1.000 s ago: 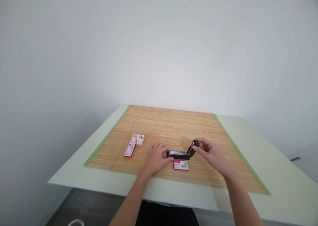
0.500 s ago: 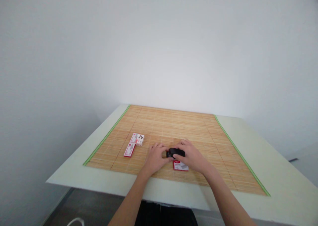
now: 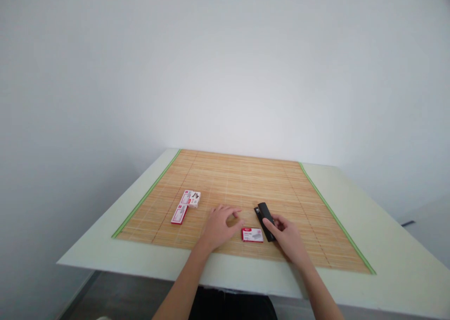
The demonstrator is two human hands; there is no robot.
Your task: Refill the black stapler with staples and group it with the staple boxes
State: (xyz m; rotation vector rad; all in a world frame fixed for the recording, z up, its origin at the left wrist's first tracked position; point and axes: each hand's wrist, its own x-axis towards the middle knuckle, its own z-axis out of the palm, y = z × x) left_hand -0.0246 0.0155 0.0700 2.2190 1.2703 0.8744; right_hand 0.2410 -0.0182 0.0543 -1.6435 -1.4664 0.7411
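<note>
My right hand (image 3: 286, 235) grips a black stapler (image 3: 266, 220) near its lower end, thumb on top and fingers along the right side. The stapler slants, its far end pointing up and to the left. Just left of it a small red and white box of staples (image 3: 252, 234) lies flat on the mat. My left hand (image 3: 221, 225) rests left of that box, thumb and forefinger apart with nothing between them. Its fingertips come close to the box.
A bamboo mat (image 3: 239, 179) with green edges covers much of the white table (image 3: 87, 252). On its left part lie two flat red and white boxes (image 3: 179, 214) in a row, with a smaller white box (image 3: 194, 199) against them. A plain wall (image 3: 225, 76) stands behind.
The stapler has left my left hand's fingers. My right hand has moved it right and turned it from crosswise to a slant. The staple box is now fully uncovered.
</note>
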